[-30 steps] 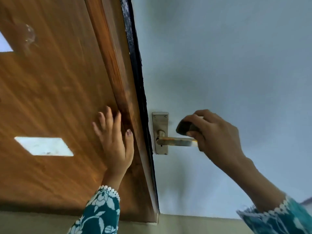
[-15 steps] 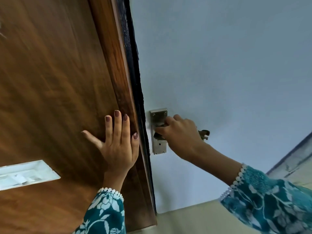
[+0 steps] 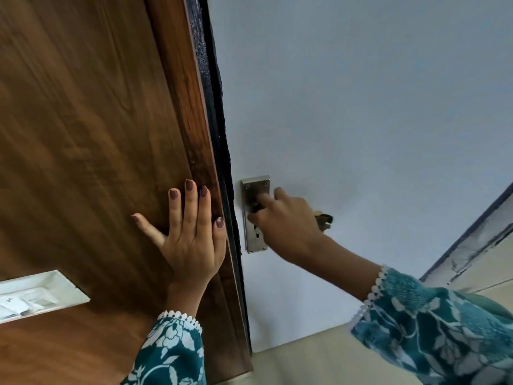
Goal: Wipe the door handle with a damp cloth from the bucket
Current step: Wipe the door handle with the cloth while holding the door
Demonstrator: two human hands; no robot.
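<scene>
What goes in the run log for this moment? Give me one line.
left hand: flat on wooden door | right hand: closed on cloth, at handle plate | bucket: not visible

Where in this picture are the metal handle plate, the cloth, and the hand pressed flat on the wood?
Handle plate (image 3: 256, 187): head view, upper part near the screws.
Cloth (image 3: 323, 219): head view, dark end poking out behind the right hand.
Left hand (image 3: 191, 243): head view, back of the hand.
</scene>
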